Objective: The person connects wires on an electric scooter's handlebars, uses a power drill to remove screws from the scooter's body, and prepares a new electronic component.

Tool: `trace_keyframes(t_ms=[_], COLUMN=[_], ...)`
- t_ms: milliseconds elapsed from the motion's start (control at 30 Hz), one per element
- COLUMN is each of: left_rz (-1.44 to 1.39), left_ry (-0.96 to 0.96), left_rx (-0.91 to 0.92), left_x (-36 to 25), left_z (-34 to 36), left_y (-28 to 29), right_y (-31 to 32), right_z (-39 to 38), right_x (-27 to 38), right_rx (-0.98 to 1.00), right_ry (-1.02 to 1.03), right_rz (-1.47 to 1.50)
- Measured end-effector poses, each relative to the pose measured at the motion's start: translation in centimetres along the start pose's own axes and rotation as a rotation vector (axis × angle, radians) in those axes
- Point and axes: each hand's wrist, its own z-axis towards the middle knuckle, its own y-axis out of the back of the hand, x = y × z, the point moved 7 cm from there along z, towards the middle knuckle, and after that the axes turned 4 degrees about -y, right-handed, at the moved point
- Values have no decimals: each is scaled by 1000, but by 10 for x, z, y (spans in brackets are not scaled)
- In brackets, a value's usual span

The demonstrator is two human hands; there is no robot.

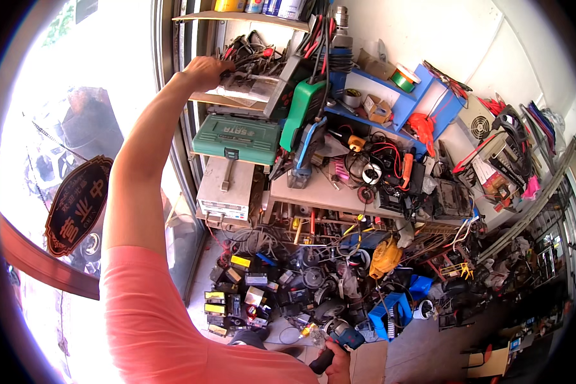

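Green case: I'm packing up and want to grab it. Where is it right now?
In the head view, the green case sits left of centre, directly below the heap of hand tools and above the pale instrument box.

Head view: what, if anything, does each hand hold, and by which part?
The right hand holds a power tool by its black handle. Whether the left hand holds anything cannot be told.
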Motion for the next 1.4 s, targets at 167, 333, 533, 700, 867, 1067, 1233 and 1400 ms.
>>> trace_keyframes(t_ms=[167, 333, 533, 700, 867, 1067, 1233, 1400], left_rz=[-89, -313, -414, -363, -419, -445, -619, -576], left_ry=[44, 87, 150, 223, 231, 314, 214, 172], left_rx=[-56, -184, -272, -280, -354, -385, -539, -360], left_x=[6, -2, 15, 26, 16, 31, 6, -42], left_z=[-8, -1, 6, -6, 4, -7, 19, 67], left_y=[-6, 0, -14, -8, 0, 0, 29, 27], right_y=[9, 56, 47, 52, 87, 2, 13, 83], right_z=[-1, 52, 57, 74, 104, 7, 18, 96], right_x=[5, -43, -40, -61, -65, -24, -31, -58], right_rx=[19, 293, 803, 678, 409, 265, 157, 657], right_ry=[13, -132, 156, -347, -108, -270, -288, -226], right_rz=[-30, 45, -257, 7, -144, 7, -22, -126])
